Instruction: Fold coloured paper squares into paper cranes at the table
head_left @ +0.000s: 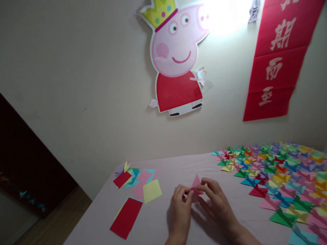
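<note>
Both my hands meet over the pink table point(163, 217) and pinch a small pink folded paper piece point(196, 183) whose point sticks up between them. My left hand point(180, 210) grips its left side with fingertips pressed together. My right hand point(216, 200) holds its right side, fingers curled over the fold. To the left lie flat coloured paper squares: a red one point(126, 217), a yellow one point(152, 191) and several more in a loose pile point(133, 177).
Many finished folded paper shapes point(281, 180) in several colours lie in rows across the table's right side. On the wall behind hang a cartoon pig cutout point(176, 61) and a red banner point(278, 58). A dark doorway point(25, 163) and wooden floor lie left.
</note>
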`<action>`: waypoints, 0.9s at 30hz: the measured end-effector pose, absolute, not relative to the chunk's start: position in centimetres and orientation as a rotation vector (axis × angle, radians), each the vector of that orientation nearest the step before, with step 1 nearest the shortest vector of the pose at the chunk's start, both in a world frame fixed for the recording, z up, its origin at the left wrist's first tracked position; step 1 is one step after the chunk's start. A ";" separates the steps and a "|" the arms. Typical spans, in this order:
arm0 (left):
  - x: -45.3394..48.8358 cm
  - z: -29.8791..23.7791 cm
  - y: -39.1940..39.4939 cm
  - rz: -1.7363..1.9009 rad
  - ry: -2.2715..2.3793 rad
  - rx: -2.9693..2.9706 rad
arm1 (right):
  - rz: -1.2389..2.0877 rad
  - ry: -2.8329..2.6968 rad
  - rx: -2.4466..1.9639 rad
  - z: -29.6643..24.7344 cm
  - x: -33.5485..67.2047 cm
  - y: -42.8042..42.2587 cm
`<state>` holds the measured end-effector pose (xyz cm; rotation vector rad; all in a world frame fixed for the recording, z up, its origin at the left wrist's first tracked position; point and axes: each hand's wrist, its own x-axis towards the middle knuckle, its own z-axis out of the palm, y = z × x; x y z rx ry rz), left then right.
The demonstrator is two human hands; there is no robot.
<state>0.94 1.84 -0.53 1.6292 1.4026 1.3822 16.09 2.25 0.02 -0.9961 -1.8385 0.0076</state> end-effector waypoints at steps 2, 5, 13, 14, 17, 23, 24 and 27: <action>0.5 0.0 1.8 1.360 1.437 1.758 | -0.082 -1.802 -1.019 -0.1 16.2 2.3; 0.1 0.5 1.8 1.359 1.432 1.873 | -0.142 -1.806 -1.028 -0.2 16.3 2.3; 0.1 0.7 1.5 1.387 1.411 2.066 | -0.174 -1.876 -1.019 0.0 16.5 2.4; 0.1 0.7 1.5 1.402 1.412 2.062 | -0.167 -1.888 -1.020 -0.1 16.6 2.5; 0.2 0.6 1.5 1.441 1.404 2.026 | -0.076 -1.896 -1.035 -0.4 16.7 2.7; 0.3 0.3 2.0 1.425 1.292 1.808 | 0.510 -1.759 -1.024 -0.3 16.8 2.9; 0.3 0.3 2.0 1.395 1.275 1.763 | 0.617 -1.714 -1.017 -0.1 16.8 3.0; 0.3 0.2 2.1 1.321 1.263 1.671 | 0.788 -1.576 -1.026 0.4 16.7 3.0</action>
